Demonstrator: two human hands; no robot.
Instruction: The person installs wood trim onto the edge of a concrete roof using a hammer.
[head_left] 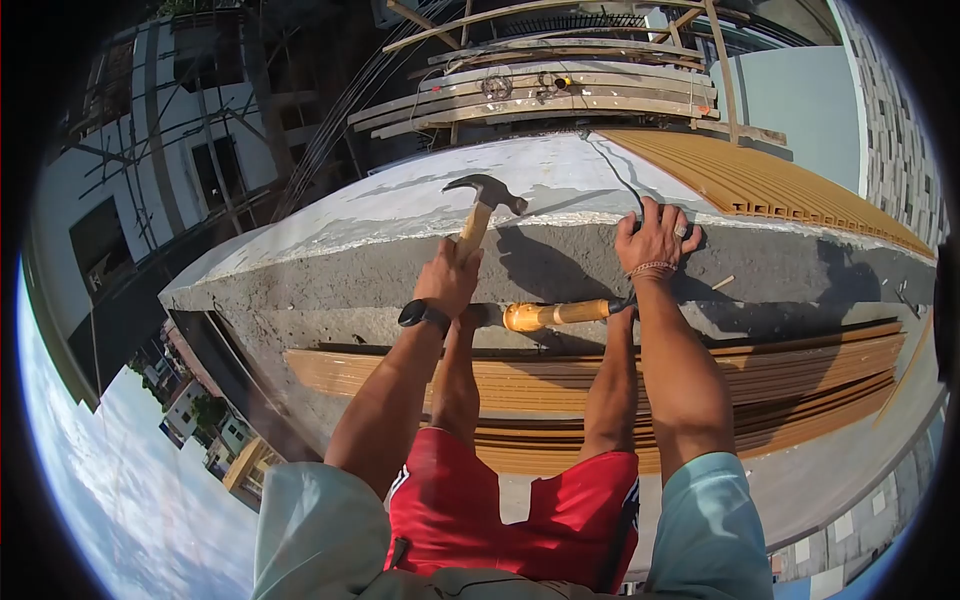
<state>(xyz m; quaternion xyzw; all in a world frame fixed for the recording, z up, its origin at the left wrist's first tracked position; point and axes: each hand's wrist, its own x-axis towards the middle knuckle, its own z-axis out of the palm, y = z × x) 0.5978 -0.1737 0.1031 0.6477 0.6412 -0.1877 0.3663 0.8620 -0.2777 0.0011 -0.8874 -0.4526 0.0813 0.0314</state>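
Centre frame: left hand (447, 282) fisted round a hammer (480, 208); right hand (655, 240) spread flat on the concrete ledge (790, 268), probably safest kept wide of the hammer's swing.

Concrete ledge (560, 262) is bearing a yellow-handled tool (555, 314), lying just below the fingers (651, 212) of the right hand (655, 240); a black cable (612, 168) is trailing beyond them.

hammer (485, 200) grip: inside left hand (447, 280) | orange-handled tool (555, 314) tip: behind right forearm (675, 350)
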